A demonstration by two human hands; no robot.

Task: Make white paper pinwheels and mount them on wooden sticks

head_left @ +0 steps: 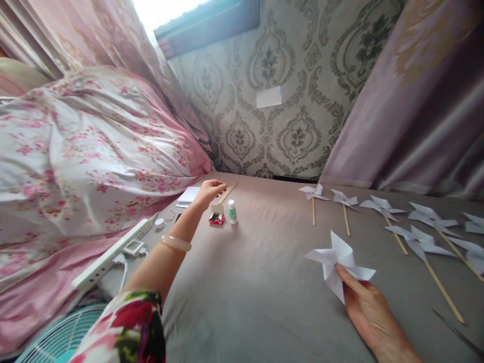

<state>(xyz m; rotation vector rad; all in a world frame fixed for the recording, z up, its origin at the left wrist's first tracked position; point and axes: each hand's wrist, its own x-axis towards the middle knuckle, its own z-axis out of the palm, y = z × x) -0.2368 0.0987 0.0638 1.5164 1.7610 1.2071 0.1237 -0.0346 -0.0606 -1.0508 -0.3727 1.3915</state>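
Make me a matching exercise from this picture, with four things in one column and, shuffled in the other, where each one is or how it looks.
Things:
1. Paper pinwheel with no stick visible
2. Small box
3. Power strip
4. Pale bangle

Places and states:
A. White, with plugs in it
B. Around the left forearm
C. Held in the right hand
D. Red, lid open, beside the white-capped tube

Right pairs: 1-C, 2-D, 3-A, 4-B
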